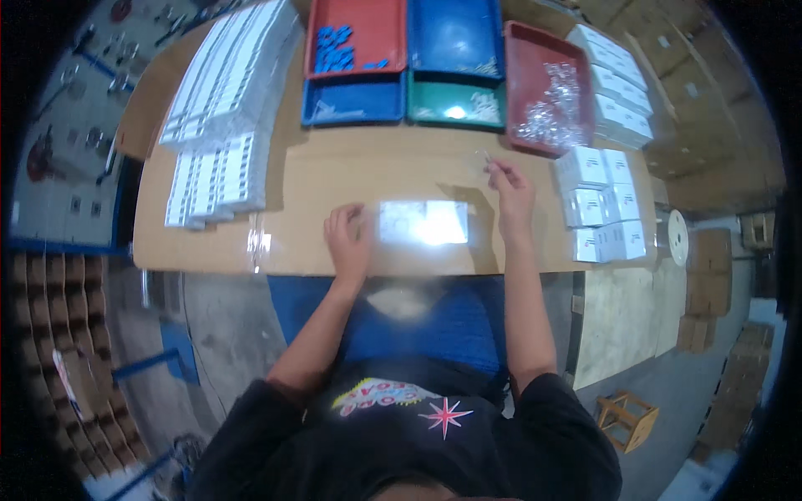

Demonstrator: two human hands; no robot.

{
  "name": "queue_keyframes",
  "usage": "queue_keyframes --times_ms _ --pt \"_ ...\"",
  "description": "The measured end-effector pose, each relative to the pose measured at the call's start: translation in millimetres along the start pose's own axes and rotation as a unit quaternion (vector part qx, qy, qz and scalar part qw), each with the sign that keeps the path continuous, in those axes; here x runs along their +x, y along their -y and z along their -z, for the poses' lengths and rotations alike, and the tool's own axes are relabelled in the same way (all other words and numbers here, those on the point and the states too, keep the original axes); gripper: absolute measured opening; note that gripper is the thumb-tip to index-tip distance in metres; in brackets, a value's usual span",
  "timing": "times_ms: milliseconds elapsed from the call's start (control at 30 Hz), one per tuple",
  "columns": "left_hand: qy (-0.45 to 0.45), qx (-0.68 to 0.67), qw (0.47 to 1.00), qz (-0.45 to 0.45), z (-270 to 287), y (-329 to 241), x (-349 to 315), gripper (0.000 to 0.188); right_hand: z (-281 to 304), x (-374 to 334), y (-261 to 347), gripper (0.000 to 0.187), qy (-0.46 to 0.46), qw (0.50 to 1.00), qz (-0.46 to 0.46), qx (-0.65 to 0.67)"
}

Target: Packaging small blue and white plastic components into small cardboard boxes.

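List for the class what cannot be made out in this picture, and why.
Head view: the piece at the right hand's fingers; too small and blurred to identify.
Head view: surface details of the bright rectangle; glare washes them out.
Head view: anything under the left hand; the hand itself hides it.
Head view: the upper red tray's far end; the top edge cuts it off.

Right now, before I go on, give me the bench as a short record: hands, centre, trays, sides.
Left hand: by the left end of the glossy white rectangle; grip unclear
Right hand: pinching a small clear piece, kind unclear
Surface: cardboard-topped table
Left red tray: small blue parts
Green tray: small pale pieces
Right red tray: clear pieces
Left side: stacked white packages
Right side: small white boxes
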State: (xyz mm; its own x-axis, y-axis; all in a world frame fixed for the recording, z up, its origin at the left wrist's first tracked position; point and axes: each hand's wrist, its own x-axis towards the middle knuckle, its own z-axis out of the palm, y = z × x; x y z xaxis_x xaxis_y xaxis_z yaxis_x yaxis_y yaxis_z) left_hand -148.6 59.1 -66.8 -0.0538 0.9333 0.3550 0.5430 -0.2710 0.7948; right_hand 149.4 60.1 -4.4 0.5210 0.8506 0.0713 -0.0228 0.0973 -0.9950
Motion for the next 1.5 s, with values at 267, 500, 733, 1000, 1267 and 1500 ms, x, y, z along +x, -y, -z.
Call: queue_keyframes --times_ms 267,500,733,1000,1267,1500 --pt "0.147 -0.337 0.924 0.100 -3.7 -55.6 -10.1 0.035 -45.5 -92.6 -14.1 0.011 0.160 0.944 -0.247 0.151" --pt "0.187 -0.426 0.852 0.242 -3.6 -46.8 -23.2 0.020 -55.7 -105.9 -20.3 0.005 0.202 0.917 -0.318 0.131" --pt "0.215 -0.427 0.824 0.305 -1.0 -41.9 -19.3 0.018 -48.0 -101.9 -21.6 0.007 0.225 0.894 -0.333 0.197" --pt "0.233 -0.416 0.834 0.277 -3.2 -41.2 -22.5 0.020 -43.1 -101.9 -19.9 0.008 0.203 0.899 -0.347 0.171" --pt "0.240 -0.372 0.866 0.232 -5.0 -36.4 -23.1 0.021 -56.0 -105.0 -20.6 0.008 0.185 0.959 -0.213 0.031" --pt "0.208 -0.401 0.859 0.240 -4.8 -39.9 -21.3 0.016 -53.2 -105.0 -15.6 0.010 0.259 0.949 -0.178 -0.024"
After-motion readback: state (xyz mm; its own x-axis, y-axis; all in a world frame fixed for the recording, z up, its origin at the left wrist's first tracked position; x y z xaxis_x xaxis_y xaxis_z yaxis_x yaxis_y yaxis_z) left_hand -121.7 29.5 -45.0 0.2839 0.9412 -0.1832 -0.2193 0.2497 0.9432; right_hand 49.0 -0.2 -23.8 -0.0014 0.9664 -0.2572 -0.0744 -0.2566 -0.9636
